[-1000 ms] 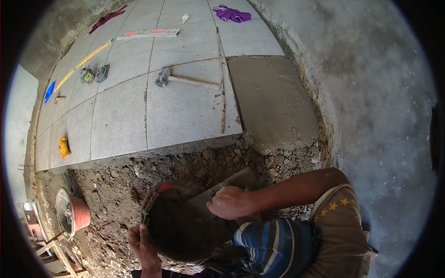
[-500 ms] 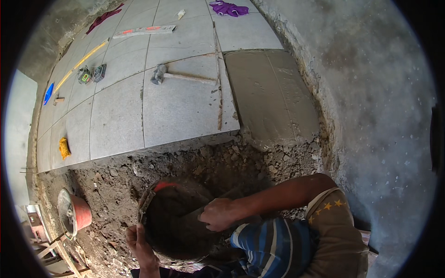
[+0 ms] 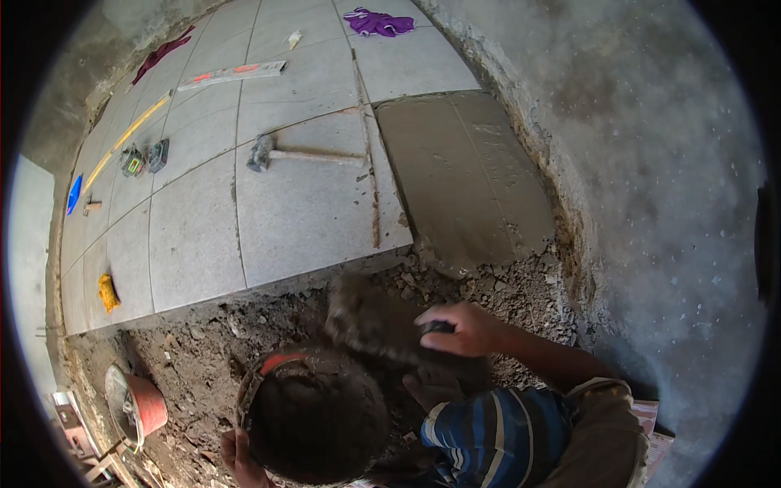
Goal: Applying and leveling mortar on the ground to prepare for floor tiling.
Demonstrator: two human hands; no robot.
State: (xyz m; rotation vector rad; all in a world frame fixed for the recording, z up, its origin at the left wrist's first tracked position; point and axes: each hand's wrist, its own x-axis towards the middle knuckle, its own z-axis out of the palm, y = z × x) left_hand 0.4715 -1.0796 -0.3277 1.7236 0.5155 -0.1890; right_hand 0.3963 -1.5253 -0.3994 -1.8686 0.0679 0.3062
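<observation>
My left hand is closed on the rim of a round bucket, dark inside, with a patch of red on its far side. In my right hand is the black handle of a trowel, raised beyond the bucket over the rough ground. Its wide blade is smeared by motion, with grey mortar at its far left end. A bed of smooth wet mortar lies farther off, between the large grey tiles and the wall.
On the tiles lie a mallet, a long spirit level, a thin rod, a yellow strip and purple cloth. A red bucket tilts at left. The concrete wall bounds the right.
My right hand has lifted the trowel out of the bucket and moved it up and to the right, carrying mortar. My left hand stays on the rim. The view has shifted slightly.
</observation>
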